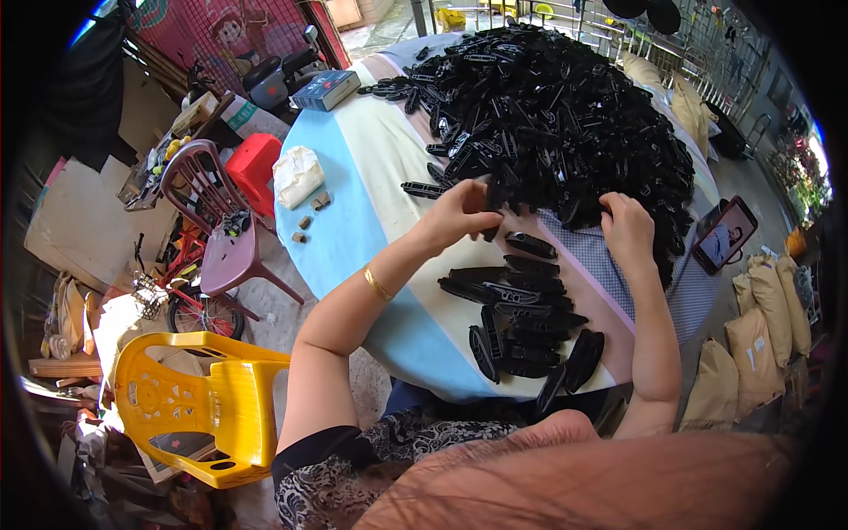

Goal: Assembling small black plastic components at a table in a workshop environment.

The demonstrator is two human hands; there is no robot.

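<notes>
Gripping a black plastic piece [491, 201] between thumb and fingertips, my left hand [455, 215] is clenched on it at the near edge of the large heap of black plastic parts [565, 115]. The held piece hangs just in front of the heap, above the striped tablecloth [371, 168].

My right hand [627, 231] rests at the near right edge of the same heap, fingers curled down into the parts; I cannot tell whether it grasps one.

Positions relative to the heap:
- Near side, between my forearms: a small stack of sorted black pieces [526, 327], laid flat and overlapping, well apart from the heap.
- Between the stack and the heap: one single black piece [531, 245] lying alone.
- Left of the heap: a white crumpled bag [297, 175] with small brown blocks [311, 212] beside it.
- Far left of the heap: a blue box [327, 88].
- Right of the heap: a phone [724, 235] with its screen lit.

Left of the table stand a dark red plastic chair [221, 230] and a yellow plastic chair [199, 402].
</notes>
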